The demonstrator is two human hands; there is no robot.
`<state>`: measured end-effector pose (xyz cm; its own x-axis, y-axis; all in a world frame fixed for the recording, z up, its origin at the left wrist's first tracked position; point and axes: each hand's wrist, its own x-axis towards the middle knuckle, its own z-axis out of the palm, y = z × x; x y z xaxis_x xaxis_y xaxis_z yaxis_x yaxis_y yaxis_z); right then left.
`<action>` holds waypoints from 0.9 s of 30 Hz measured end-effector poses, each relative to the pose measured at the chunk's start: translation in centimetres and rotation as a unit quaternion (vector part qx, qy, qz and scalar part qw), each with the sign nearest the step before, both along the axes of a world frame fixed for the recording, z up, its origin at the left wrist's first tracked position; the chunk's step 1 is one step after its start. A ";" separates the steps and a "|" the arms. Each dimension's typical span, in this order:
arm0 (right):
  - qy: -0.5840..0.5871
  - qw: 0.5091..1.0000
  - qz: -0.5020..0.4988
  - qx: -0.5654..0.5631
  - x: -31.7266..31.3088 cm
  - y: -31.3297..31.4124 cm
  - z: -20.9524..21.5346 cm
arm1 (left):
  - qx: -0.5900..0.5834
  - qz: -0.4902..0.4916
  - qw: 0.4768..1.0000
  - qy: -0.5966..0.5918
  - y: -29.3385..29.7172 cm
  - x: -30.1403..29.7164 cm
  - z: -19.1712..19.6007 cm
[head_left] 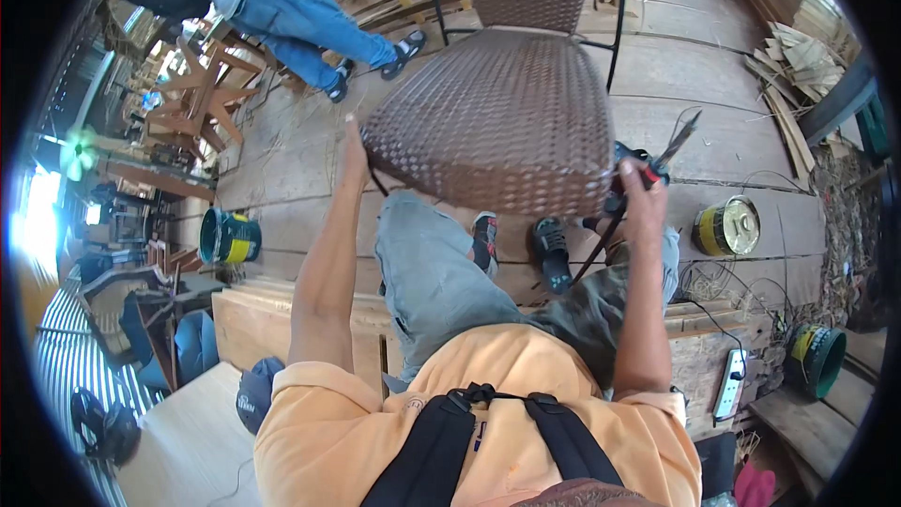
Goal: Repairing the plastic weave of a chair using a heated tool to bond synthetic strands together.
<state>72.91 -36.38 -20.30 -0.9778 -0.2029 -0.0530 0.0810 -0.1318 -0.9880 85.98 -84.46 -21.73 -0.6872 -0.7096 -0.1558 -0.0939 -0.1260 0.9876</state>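
A brown woven wicker chair (497, 117) stands before my knees, its seat towards me and its backrest at the far side. My left hand (354, 155) is against the left edge of the seat, holding it; most of its fingers are edge-on or hidden. At the front right corner of the seat, my right hand (644, 199) is closed round a hand tool (654, 172) with a red and black handle. The tool's dark pointed end sticks up to the right, and its exact kind is unclear. Thin dark chair legs show beside the seat.
A person in blue jeans (300, 19) stands at the far left. Paint buckets stand left (229, 236) and right (727, 227), with another green bucket (815, 360) lower right. A white power strip (731, 385) with a black cord lies nearby. Wood scraps (798, 61) are piled far right.
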 end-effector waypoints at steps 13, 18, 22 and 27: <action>-0.035 0.997 -0.018 -0.063 -11.4 3.3 0.1 | -0.019 0.019 0.999 -0.036 7.5 -0.9 3.5; -0.025 0.997 -0.025 -0.067 -11.2 0.3 0.6 | 0.032 0.009 0.998 -0.051 7.3 1.2 2.2; -0.017 0.999 -0.015 -0.046 -12.2 -0.6 1.2 | -0.028 0.071 0.995 -0.056 7.1 1.1 2.7; -0.021 0.999 -0.032 -0.024 -13.6 -0.8 2.3 | -0.031 0.085 0.993 -0.069 8.4 -0.7 4.3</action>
